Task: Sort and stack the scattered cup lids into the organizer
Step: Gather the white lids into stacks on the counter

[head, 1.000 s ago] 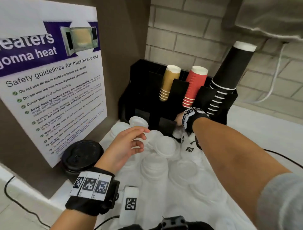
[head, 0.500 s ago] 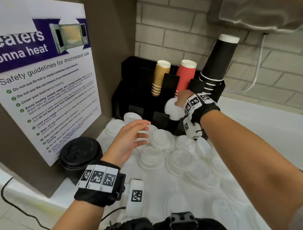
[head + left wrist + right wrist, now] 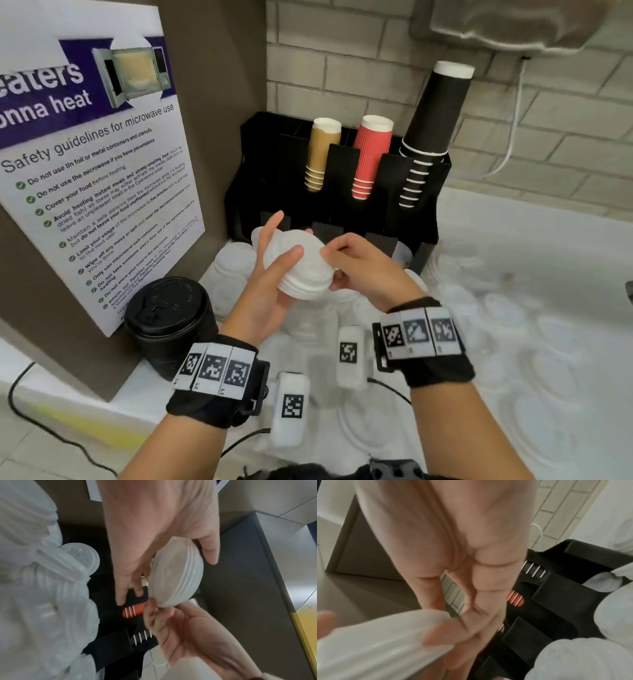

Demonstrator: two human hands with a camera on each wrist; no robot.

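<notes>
While both hands' fingers (image 3: 291, 255) grasp one lid stack (image 3: 301, 270), three cup stacks (image 3: 371, 157) stand.

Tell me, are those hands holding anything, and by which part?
A small stack of white lids: the left hand grips its rims, thumb on top; the right hand pinches the opposite edge.

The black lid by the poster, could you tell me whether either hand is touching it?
No, the black lid sits untouched while both hands hold white lids.
</notes>
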